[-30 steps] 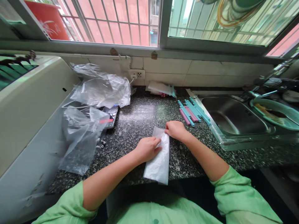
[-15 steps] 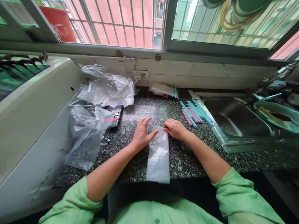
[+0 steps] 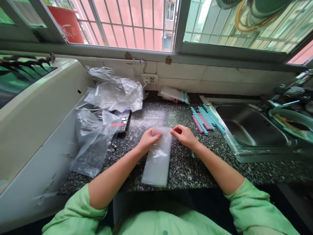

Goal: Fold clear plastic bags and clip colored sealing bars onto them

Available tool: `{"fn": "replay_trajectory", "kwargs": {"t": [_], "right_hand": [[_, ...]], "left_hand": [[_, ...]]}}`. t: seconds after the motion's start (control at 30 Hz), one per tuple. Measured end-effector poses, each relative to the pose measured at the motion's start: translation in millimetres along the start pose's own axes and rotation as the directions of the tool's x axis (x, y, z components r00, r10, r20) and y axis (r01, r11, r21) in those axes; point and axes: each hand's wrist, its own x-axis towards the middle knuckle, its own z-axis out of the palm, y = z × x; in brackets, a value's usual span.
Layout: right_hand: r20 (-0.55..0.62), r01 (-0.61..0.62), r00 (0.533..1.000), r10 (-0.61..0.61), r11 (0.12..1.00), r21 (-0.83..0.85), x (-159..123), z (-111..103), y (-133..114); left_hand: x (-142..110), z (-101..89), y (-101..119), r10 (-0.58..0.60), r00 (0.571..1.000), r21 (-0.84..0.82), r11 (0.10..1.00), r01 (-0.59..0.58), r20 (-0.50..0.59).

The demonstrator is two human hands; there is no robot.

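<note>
A folded clear plastic bag lies slanted in front of me, its lower end close to the counter's front edge. My left hand grips its upper left part, thumb on top and the other fingers hidden beneath. At the upper right corner, my right hand is closed in a pinch, with thumb and forefinger at the plastic. Right of that hand lie several blue and pink plastic sealing strips in a loose pile.
Crumpled clear plastic bags and a phone lie at the left, beside a white appliance. More flat bags with strips rest by the wall. A steel sink with a green basket is at the right.
The left hand has closed on the bag's upper left part. The bag has tilted, its lower end swinging left and its top rising slightly. The right hand remains at the upper right corner.
</note>
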Motion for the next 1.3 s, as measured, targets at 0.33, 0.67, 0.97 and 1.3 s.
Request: {"fn": "replay_trajectory", "kwargs": {"t": [0.33, 0.67, 0.97, 1.3], "right_hand": [[0.076, -0.048, 0.997, 0.011, 0.866, 0.498, -7, 25, -4], [0.019, -0.089, 0.996, 0.093, 0.847, 0.524, -8, 22, -8], [0.418, -0.237, 0.902, 0.111, 0.936, 0.261, -19, 27, -8], [0.367, -0.23, 0.925, 0.095, 0.91, 0.344, -18, 31, -6]], "left_hand": [[3, 1.8, 0, -0.131, 0.991, -0.222, 0.967, 0.128, 0.0], [-2, 4.3, 3, -0.124, 0.991, -0.232, 0.964, 0.133, 0.052], [3, -1.2, 4, 0.038, 0.966, -0.281, 0.953, -0.112, -0.256], [1, -4.4, -4, 0.141, 0.972, -0.206, 0.962, -0.179, -0.186]]}}
